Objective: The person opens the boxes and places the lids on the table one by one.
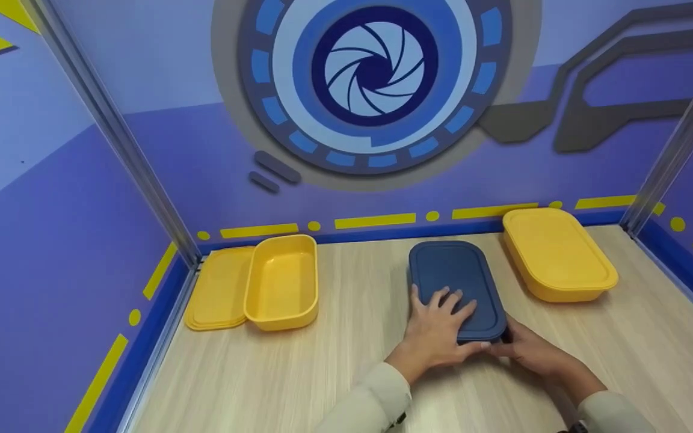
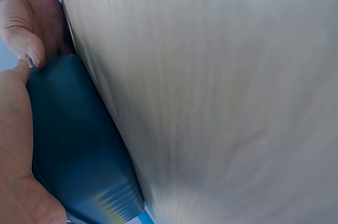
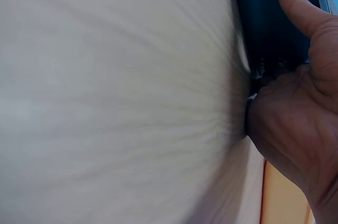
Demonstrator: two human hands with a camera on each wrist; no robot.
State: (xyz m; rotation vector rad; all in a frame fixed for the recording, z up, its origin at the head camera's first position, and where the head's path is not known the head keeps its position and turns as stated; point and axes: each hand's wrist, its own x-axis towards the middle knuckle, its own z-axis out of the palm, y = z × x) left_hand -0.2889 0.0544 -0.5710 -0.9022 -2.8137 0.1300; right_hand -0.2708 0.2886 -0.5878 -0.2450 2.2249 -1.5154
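Observation:
A dark blue lidded food container (image 1: 452,267) stands on the table in the middle right of the head view. Across the near half of its lid my left hand (image 1: 437,331) rests with spread fingers, its thumb along the near edge. My right hand (image 1: 536,355) grips the near right corner, thumb on the near wall and the other fingers around the right side, where they are partly hidden. Both thumbs come close together at the near wall of the container (image 2: 74,123) in the left wrist view. The right wrist view shows the right hand (image 3: 296,108) low beside the container, close to the tabletop.
An uncovered yellow container (image 1: 283,282) stands on the left, beside yellow lids (image 1: 217,288) that lie stacked. Over at the right is a yellow container with its lid on (image 1: 563,252). Purple and blue panels (image 1: 352,198) wall the wooden table (image 1: 358,300) at the back and sides.

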